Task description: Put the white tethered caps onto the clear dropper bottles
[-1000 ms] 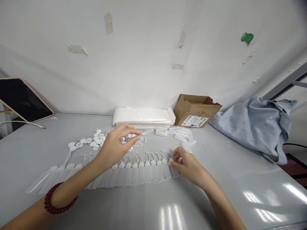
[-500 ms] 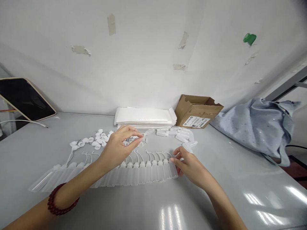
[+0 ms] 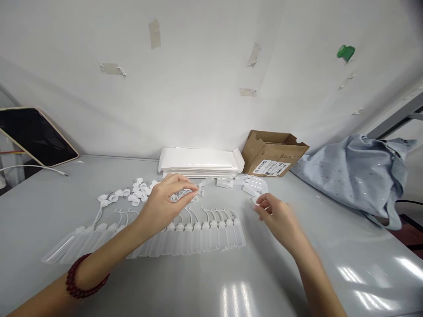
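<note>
A long row of translucent plastic bottles [image 3: 205, 237] lies side by side on the grey table, several with thin curved white tubes at their necks. My left hand [image 3: 168, 198] hovers over the row's middle, thumb and fingertips pinched together; what is between them is too small to make out. Behind it lie loose white tubes [image 3: 194, 197], partly hidden. To the right of the row, my right hand [image 3: 276, 215] has its fingers closed on a loose translucent bottle [image 3: 255, 200], mostly covered by the fingers. More loose bottles [image 3: 251, 189] lie just beyond.
White nozzle caps [image 3: 140, 191] are heaped on the left. A stack of white padded envelopes [image 3: 201, 160] and an open cardboard box [image 3: 272, 154] stand against the wall. On the far left leans a phone [image 3: 36, 136]; a light blue bag [image 3: 353, 176] lies at right.
My right hand has moved away from the right end of the bottle row, back and to the right, to the loose bottles. The left hand has stayed nearly still.
</note>
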